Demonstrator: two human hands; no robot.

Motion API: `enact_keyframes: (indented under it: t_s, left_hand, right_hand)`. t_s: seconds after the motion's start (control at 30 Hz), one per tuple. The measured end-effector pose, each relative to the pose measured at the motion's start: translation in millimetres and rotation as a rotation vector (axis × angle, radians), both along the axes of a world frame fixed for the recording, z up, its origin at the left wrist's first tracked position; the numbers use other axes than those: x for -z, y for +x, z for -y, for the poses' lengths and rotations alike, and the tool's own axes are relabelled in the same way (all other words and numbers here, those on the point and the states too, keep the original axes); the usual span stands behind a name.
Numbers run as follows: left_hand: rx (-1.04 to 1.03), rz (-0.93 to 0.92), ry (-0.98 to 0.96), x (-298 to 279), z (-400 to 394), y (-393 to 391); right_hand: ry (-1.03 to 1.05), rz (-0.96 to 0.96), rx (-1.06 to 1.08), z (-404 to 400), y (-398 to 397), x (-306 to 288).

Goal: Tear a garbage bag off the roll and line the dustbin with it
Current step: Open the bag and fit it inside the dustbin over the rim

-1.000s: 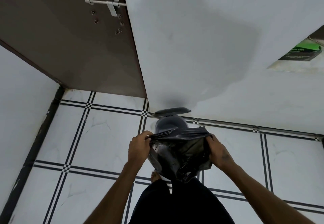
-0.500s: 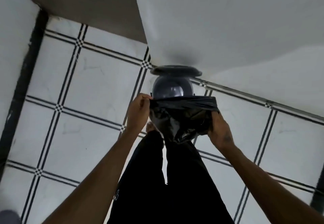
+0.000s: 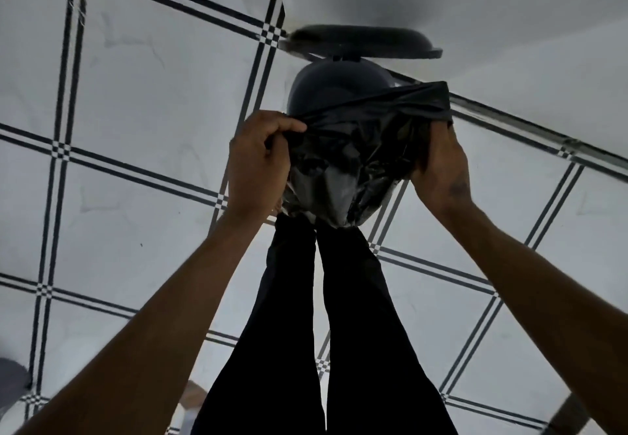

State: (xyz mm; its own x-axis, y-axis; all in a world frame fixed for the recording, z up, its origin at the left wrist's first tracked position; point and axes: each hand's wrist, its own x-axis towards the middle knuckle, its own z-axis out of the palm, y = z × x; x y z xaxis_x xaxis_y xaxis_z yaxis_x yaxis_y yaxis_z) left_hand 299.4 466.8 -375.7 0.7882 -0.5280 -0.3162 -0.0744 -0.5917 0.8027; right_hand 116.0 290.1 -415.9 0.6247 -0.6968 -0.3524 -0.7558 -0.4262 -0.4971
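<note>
A dark grey round dustbin (image 3: 334, 86) stands on the tiled floor against the white wall, with its flip lid (image 3: 360, 43) raised behind it. I hold a black garbage bag (image 3: 353, 159) by its mouth, stretched just over the bin's near rim. My left hand (image 3: 258, 159) grips the bag's left edge. On the bag's right edge my right hand (image 3: 440, 166) is closed. The bag's body hangs crumpled between my hands and hides the front of the bin. The roll is not in view.
The floor (image 3: 136, 101) is white tile with black double lines. A white wall (image 3: 475, 9) rises right behind the bin. My legs in black trousers (image 3: 326, 315) stand just in front of it. A grey object (image 3: 10, 380) shows at the lower left edge.
I have leaned down and closer, so the bin and bag fill more of the view. Both hands have carried the stretched bag mouth down to the bin's rim.
</note>
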Motion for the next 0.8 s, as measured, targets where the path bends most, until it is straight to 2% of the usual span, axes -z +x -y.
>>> enact_keyframes:
  t_s: [0.17, 0.4, 0.53, 0.7, 0.8]
  left_hand:
    - [-0.004, 0.078, 0.058, 26.9, 12.3, 0.2]
    - [0.186, 0.101, 0.189, 85.7, 19.3, -1.5]
    - [0.286, 0.141, 0.238, 132.3, 19.3, 8.2]
    - [0.341, 0.132, 0.202, 172.7, 18.4, 26.3]
    - [0.309, 0.098, 0.092, 175.5, 22.4, 33.2]
  right_hand:
    - [-0.015, 0.067, 0.024, 4.2, 5.3, 21.0]
    - [0.084, -0.006, 0.046, -8.2, -6.6, 55.5]
    - [0.093, -0.049, 0.054, -11.4, -13.5, 97.3]
    - [0.076, -0.044, 0.053, -9.1, -5.8, 138.7]
    - [0.047, 0.012, 0.081, -1.9, 6.2, 150.9]
